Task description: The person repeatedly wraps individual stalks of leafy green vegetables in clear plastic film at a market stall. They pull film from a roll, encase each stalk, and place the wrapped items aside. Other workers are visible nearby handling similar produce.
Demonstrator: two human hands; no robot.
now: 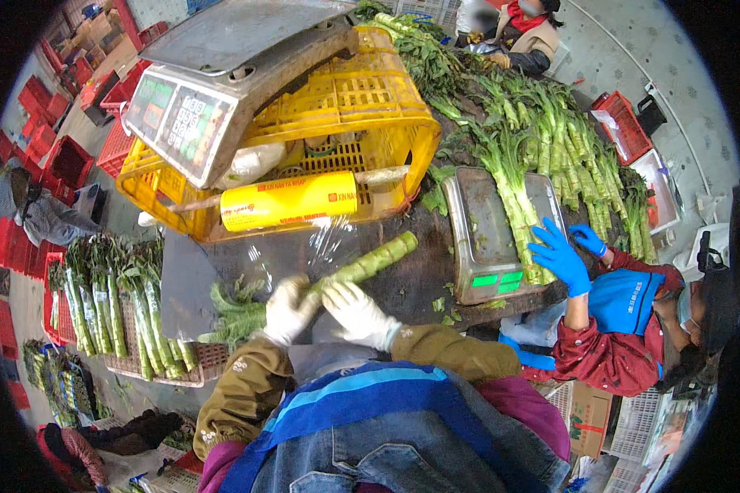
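A green celtuce stalk [376, 262] lies slantwise on the dark tabletop, its leafy end [237, 311] to the left. My left hand [290, 310], in a white glove, is closed around the stalk near its leaves. Close beside it, my right hand [359, 314], also gloved in white, has its fingers over the near side of the stalk and holds it. Clear plastic film [330, 243] stretches beneath the stalk from a yellow-wrapped roll [290, 200]. That roll sits on a rod across the front of a yellow plastic crate [401, 98].
A digital scale [185, 123] tops the crate. To the right, a co-worker's blue-gloved hand [561, 256] touches celtuce [509, 203] on a second scale [468, 209]. More celtuce [567, 148] is heaped beyond. Wrapped bunches [102, 302] lie over crates at left. Another person [518, 37] sits opposite.
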